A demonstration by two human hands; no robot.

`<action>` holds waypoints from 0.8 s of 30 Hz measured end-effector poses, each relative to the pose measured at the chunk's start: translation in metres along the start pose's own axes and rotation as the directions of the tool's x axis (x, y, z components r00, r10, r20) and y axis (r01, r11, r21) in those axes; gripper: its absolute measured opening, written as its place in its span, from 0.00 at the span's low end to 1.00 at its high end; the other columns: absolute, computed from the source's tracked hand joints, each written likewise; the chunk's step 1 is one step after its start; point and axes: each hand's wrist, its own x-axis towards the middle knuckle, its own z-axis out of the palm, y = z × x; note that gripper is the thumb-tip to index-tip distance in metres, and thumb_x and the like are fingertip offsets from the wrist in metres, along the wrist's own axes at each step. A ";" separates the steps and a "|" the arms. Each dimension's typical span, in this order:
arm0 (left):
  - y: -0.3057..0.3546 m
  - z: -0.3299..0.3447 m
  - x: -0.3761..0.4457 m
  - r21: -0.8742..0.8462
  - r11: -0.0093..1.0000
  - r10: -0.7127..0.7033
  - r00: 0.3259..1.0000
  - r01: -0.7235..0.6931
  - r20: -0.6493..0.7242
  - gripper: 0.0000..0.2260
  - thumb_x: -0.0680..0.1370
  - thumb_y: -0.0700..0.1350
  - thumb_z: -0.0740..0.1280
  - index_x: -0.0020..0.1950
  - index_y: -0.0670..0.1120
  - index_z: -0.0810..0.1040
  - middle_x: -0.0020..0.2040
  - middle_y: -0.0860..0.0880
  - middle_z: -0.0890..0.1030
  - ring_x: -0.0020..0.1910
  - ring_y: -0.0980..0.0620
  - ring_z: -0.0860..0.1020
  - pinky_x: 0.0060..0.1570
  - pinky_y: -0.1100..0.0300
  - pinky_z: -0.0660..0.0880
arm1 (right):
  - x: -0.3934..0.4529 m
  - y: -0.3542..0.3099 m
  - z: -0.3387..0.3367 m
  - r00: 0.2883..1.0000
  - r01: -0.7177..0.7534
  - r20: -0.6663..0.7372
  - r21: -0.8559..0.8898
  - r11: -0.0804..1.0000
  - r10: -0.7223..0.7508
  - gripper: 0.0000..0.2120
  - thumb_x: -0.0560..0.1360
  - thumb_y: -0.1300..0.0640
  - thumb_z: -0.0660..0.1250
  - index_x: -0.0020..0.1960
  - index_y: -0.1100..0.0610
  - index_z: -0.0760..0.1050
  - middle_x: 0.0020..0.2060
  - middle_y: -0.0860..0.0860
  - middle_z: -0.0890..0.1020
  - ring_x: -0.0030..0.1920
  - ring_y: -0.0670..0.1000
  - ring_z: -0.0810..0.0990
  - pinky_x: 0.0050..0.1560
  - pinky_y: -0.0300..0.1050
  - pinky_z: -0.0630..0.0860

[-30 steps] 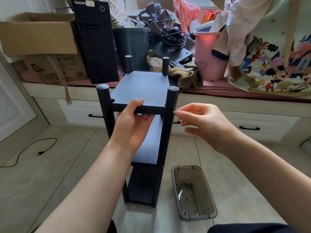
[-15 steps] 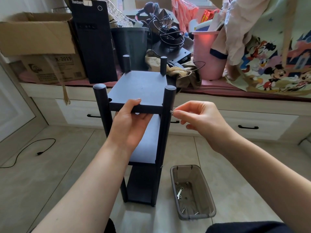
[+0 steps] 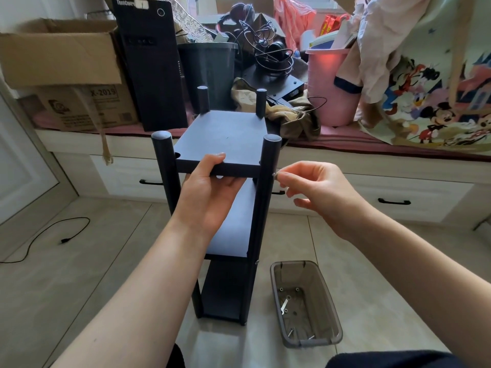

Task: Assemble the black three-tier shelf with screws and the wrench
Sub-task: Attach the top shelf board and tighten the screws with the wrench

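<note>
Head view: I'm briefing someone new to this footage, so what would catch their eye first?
The black shelf stands upright on the floor at centre. The left hand grips the front edge of its top board, while the right hand pinches a screw against the front right post. A grey bin holding the wrench sits lower right.

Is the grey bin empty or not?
Not empty: the grey bin on the floor holds a small wrench and a few loose screws.
</note>
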 end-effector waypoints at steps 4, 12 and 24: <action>0.001 -0.001 0.000 -0.017 1.000 -0.004 1.000 0.004 0.005 0.10 0.79 0.36 0.63 0.60 0.40 0.75 0.57 0.43 0.83 0.59 0.44 0.82 0.63 0.48 0.78 | 0.002 0.002 0.002 0.982 0.138 -0.119 -0.081 0.987 -0.147 0.04 0.72 0.53 0.75 0.41 0.52 0.83 0.33 0.45 0.83 0.34 0.40 0.78 0.35 0.32 0.74; 0.001 -0.002 0.001 -0.005 1.000 -0.009 1.000 0.009 0.015 0.09 0.79 0.36 0.63 0.59 0.40 0.75 0.57 0.42 0.83 0.60 0.43 0.82 0.61 0.49 0.79 | 0.005 0.008 0.005 0.958 0.199 -0.151 -0.257 0.946 -0.242 0.09 0.74 0.51 0.73 0.51 0.52 0.79 0.41 0.45 0.82 0.38 0.42 0.80 0.41 0.36 0.77; 0.003 -0.009 0.002 0.077 0.997 -0.013 0.999 0.016 -0.045 0.04 0.79 0.37 0.66 0.51 0.45 0.76 0.46 0.49 0.83 0.56 0.48 0.82 0.61 0.52 0.78 | 0.024 0.005 -0.001 0.932 -0.155 0.362 0.461 0.874 -0.026 0.32 0.75 0.69 0.65 0.74 0.47 0.66 0.62 0.66 0.77 0.61 0.60 0.76 0.68 0.56 0.69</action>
